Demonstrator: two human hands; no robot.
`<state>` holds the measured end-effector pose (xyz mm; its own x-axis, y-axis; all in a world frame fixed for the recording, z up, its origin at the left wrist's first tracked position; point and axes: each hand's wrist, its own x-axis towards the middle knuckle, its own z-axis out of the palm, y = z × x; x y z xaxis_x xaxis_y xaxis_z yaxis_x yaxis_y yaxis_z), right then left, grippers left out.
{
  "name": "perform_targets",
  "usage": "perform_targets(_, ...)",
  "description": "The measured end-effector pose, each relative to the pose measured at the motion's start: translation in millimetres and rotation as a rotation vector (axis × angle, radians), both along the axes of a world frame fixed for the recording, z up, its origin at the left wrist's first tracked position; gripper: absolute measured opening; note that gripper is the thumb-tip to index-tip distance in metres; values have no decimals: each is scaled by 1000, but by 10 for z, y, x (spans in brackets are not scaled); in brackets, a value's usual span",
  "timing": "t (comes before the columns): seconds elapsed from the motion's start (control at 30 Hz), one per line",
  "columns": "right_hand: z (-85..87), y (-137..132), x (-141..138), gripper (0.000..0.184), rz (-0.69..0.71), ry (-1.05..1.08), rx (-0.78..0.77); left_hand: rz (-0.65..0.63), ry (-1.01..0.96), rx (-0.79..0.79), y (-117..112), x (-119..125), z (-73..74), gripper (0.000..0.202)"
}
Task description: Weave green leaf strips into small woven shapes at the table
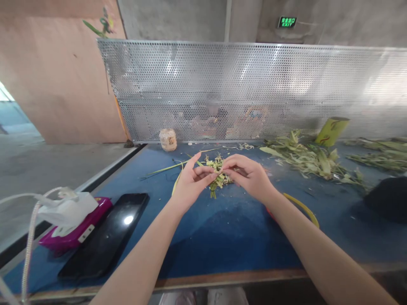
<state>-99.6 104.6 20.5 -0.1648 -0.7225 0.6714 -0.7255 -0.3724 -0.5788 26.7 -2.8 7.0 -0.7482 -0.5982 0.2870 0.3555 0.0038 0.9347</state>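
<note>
Over the blue tabletop (222,237), my left hand (192,182) and my right hand (246,173) meet with thumbs and fingertips pinched together. Whatever is between the fingertips is too small to make out. Just behind and below them is a small pile of pale green plant stems and trimmings (222,180), partly hidden by the fingers. A yellowish leaf strip (176,184) runs beside my left hand, and a long thin green stem (167,168) stretches out to its left. My left index finger points upward, apart from the pinch.
A perforated metal screen (190,80) borders the back. At left are a black phone (108,233), a purple power strip (92,228) and a white charger (71,209). A wrapped roll (168,140), leaf heap (305,159), yellow-green container (332,131) and yellow hoop (303,206) also lie around.
</note>
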Motion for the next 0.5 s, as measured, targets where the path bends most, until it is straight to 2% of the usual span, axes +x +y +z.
perform_targets(0.13, -44, -39, 16, 7, 158, -257, 103, 1, -11, 21, -11, -10, -5, 77)
perform_targets(0.23, -65, -60, 4, 9, 243, -385, 123, -23, -22, 89, -8, -2, 18, 77)
perform_targets(0.33, -79, -75, -25, 12, 268, -422, 117, -28, -26, 143, 3, 6, 38, 77)
perform_targets(0.5, -85, -75, -39, 11, 247, -409, 112, -35, -17, 129, 14, 14, 30, 78)
